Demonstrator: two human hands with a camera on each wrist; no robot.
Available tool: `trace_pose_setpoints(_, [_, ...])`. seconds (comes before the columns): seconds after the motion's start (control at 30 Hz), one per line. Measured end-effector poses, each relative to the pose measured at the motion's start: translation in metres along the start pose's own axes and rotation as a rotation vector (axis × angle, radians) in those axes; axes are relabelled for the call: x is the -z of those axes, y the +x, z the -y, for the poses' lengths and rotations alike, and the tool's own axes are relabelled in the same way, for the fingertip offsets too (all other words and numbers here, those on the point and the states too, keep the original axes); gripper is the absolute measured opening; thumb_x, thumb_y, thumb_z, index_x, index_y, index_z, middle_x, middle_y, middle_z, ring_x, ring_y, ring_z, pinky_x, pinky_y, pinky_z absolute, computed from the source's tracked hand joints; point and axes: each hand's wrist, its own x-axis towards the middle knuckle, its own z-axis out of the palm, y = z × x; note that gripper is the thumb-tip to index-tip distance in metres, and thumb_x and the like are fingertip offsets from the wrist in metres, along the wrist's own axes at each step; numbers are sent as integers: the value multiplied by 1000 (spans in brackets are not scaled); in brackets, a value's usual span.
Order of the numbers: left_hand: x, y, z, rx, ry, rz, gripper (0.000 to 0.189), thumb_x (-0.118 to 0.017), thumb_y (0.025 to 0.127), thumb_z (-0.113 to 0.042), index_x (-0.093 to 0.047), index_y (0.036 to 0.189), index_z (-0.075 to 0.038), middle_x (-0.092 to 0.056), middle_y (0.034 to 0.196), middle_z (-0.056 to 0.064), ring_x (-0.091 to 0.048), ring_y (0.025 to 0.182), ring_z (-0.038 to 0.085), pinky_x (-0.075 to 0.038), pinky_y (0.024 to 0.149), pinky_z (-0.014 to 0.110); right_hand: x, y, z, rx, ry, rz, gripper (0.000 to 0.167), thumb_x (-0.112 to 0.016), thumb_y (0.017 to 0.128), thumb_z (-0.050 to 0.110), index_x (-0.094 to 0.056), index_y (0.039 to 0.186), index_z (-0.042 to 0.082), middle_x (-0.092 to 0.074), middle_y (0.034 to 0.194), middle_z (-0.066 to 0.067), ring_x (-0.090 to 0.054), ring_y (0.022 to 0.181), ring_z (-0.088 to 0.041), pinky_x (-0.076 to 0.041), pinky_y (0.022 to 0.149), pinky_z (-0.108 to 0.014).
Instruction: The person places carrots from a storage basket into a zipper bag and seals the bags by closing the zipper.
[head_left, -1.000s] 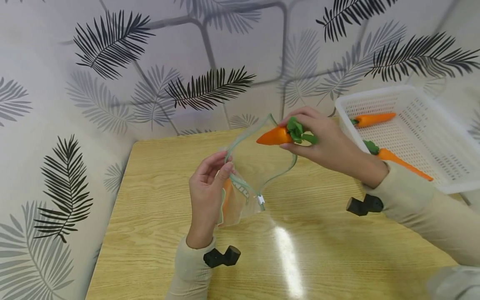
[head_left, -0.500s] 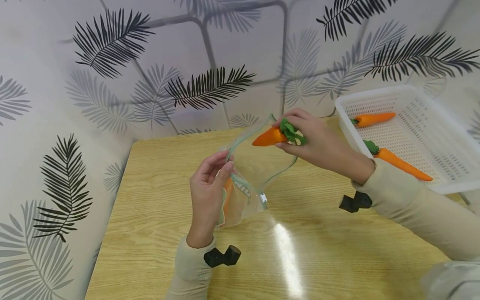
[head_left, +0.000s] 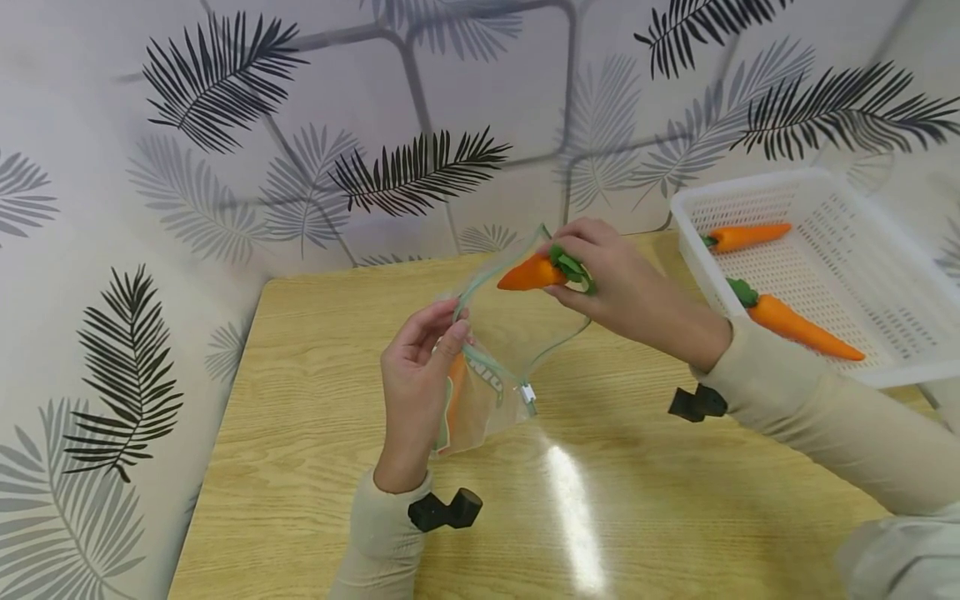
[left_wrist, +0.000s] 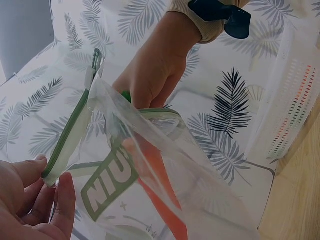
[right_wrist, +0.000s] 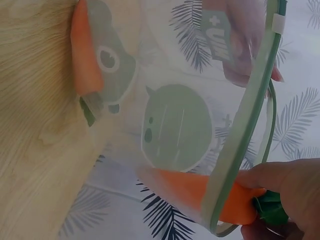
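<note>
My right hand (head_left: pixel 626 292) pinches an orange toy carrot (head_left: pixel 528 273) close to its green leafy top, tip pointing left. In the right wrist view, most of this carrot lies past the green rim of a clear zip bag (right_wrist: pixel 177 130), inside its mouth. My left hand (head_left: pixel 420 375) pinches the bag's rim between thumb and fingers, and the mouth gapes wide. A white slider (head_left: pixel 527 392) sits at the near end of the zip. Inside the bag, another carrot (right_wrist: pixel 86 50) shows through the printed plastic, low down.
A white perforated basket (head_left: pixel 693 267) stands at the right of the wooden table (head_left: pixel 300 467). Two carrots lie in it, one toward the back (head_left: pixel 753 237) and one nearer (head_left: pixel 806 327). A leaf-patterned wall covering (head_left: pixel 495 100) rises behind the table.
My right hand has moved left, carrying the carrot deeper into the bag's mouth. The left hand keeps its hold on the rim and has barely shifted.
</note>
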Motion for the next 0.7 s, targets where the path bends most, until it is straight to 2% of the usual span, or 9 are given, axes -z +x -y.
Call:
trace_pose_setpoints(0.13, [0, 0, 0, -8, -5, 1, 27, -64, 87, -4, -61, 113, 1, -61, 102, 16, -61, 99, 28, -52, 82, 32, -3, 1, 1, 69, -26, -28, 34, -76, 77, 8, -62, 107, 0, -54, 109, -12, -49, 101, -26, -47, 86, -37])
trace_pose_setpoints(0.33, [-1, 0, 1, -19, -8, 13, 27, -64, 87, -6, -62, 114, 0, -61, 101, 18, -62, 90, 26, -53, 81, 32, -10, 2, 2, 131, -91, -24, 35, -76, 76, 7, -62, 107, -2, -55, 110, -14, -49, 102, -27, -49, 85, -36])
trace_pose_setpoints(0.53, [-2, 1, 2, -17, -32, 18, 28, -65, 87, -6, -61, 114, 1, -62, 101, 16, -62, 92, 26, -53, 80, 31, -16, 2, 3, 177, -126, -15, 35, -76, 76, 6, -62, 107, -2, -56, 108, -13, -50, 100, -26, -50, 83, -35])
trace_pose_setpoints(0.7, [-2, 2, 0, -9, -35, 19, 28, -64, 87, -4, -61, 114, 1, -61, 101, 15, -61, 96, 27, -53, 81, 31, -20, 1, 3, 181, -150, -27, 36, -76, 77, 5, -61, 109, -3, -57, 107, -14, -51, 99, -27, -50, 82, -35])
